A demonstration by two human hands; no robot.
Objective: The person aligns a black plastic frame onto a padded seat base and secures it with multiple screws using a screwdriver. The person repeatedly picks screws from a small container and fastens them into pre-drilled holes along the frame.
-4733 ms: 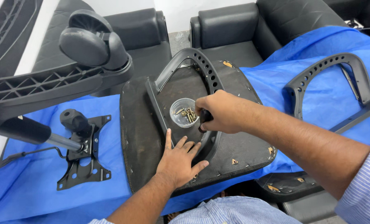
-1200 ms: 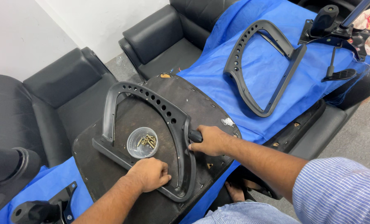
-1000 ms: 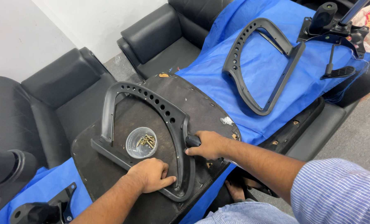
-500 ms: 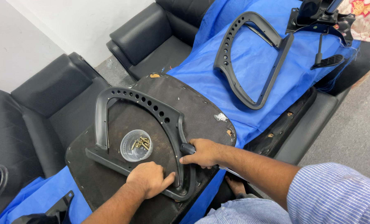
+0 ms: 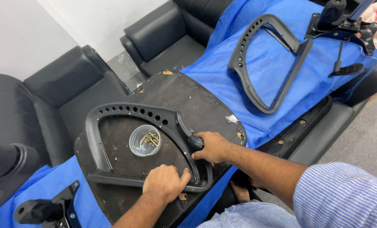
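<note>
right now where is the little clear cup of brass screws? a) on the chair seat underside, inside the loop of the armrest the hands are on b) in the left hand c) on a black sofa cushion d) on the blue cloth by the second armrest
a: the clear cup of screws stands on the seat underside, ringed by the armrest that the left hand and right hand press on.

One head-worn camera looks steeply down, close over the dark seat board (image 5: 184,101) and blue cloth (image 5: 264,55).
</note>
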